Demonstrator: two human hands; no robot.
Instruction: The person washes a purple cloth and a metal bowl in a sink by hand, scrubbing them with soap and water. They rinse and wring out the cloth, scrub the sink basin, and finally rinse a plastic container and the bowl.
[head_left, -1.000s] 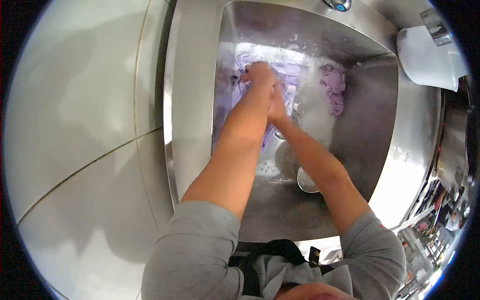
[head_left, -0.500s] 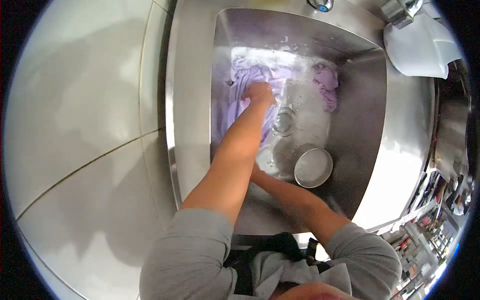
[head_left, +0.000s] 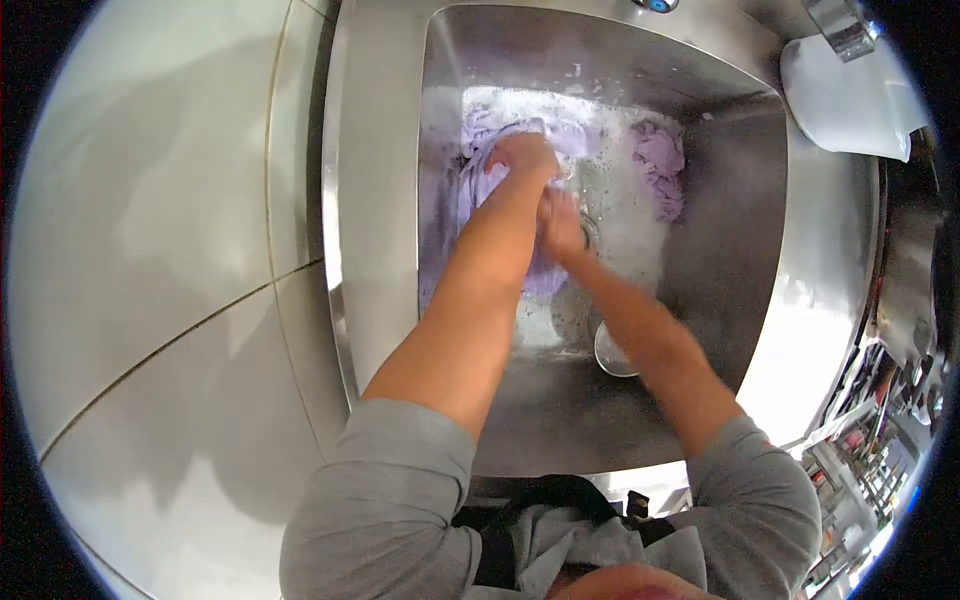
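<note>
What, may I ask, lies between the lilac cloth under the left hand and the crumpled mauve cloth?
Only wet, sudsy steel sink floor, as the head view shows.

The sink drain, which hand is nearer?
Right. The right hand appears just beside the drain, partly hiding it; the left hand is farther, up and left in the picture, at the larger purple cloth.

Your sleeves [head_left: 400, 470] are grey and your strap [head_left: 495, 555] black, while your larger cloth [head_left: 478, 190] is lavender and the crumpled cloth [head_left: 658, 165] a pinker mauve. The steel sink [head_left: 730, 230] is silver-grey, its suds [head_left: 490, 98] white, the tap disc [head_left: 657, 4] blue. You also have a white plastic container [head_left: 840, 100] and off-white tiles [head_left: 150, 180] crossed by thin dark lines.
</note>
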